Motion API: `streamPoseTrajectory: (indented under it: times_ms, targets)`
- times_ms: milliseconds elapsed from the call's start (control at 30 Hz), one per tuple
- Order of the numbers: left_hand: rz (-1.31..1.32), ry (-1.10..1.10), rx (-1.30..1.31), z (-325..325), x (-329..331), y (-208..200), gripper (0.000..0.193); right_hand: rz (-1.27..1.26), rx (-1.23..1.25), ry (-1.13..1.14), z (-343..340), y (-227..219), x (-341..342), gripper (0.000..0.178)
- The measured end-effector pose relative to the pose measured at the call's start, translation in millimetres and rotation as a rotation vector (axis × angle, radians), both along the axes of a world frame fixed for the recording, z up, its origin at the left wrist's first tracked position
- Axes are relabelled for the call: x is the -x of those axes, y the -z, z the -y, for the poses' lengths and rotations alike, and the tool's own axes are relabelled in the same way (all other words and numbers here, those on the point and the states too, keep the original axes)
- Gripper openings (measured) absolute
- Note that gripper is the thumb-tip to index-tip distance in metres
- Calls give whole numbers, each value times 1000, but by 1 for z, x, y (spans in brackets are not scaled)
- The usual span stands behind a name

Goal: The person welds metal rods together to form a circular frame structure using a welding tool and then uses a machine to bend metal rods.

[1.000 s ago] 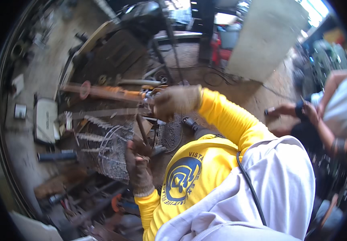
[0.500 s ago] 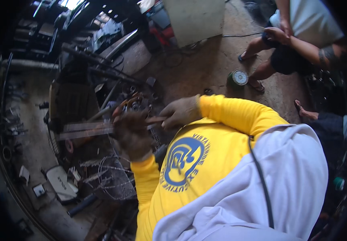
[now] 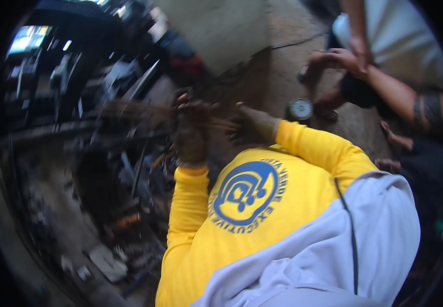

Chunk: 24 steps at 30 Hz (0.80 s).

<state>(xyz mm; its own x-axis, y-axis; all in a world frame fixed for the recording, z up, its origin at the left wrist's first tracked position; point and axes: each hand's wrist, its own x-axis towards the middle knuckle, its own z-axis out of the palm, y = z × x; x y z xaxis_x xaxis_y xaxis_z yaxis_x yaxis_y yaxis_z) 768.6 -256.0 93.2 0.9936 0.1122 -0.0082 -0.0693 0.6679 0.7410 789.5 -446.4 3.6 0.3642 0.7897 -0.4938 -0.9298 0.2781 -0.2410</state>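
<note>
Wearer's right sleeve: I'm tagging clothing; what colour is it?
The right sleeve is yellow, best in head view.

A bar [image 3: 142, 109] crosses the left hand [image 3: 191, 135] toward the right hand [image 3: 255, 125], with a board [image 3: 226, 30] beyond them, a round object [image 3: 299, 109] on the floor [image 3: 288, 66] to their right, another person [image 3: 390, 46] farther right, and clutter [image 3: 108, 262] left of the left sleeve [image 3: 185, 204].

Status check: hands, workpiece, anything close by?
Left hand apparently gripping long brown strip, blurred. Right hand by its right end, grip unclear. Another person at right, apart from the strip.
</note>
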Motion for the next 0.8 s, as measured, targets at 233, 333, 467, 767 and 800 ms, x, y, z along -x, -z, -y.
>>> streamPoseTrajectory:
  times_ms: [233, 333, 467, 767, 800]
  targets:
    - [-9, 214, -94, 64, -97, 15, 37, -37, -113, 234, 22, 39, -75, 64]
    - [-57, 275, -48, 72, -124, 4, 36, 62, 61, 178, 32, 15, -87, 69]
    - [-125, 403, -29, 64, -182, 13, 35, 361, 520, -30, 56, -11, -125, 72]
    - [588, 242, -1609, -35, -287, 154, 41, 22, 544, 420, 93, 66, -229, 40]
    - [536, 317, -1665, -50, -291, 178, 41, -14, 547, 474, 100, 69, -251, 38]
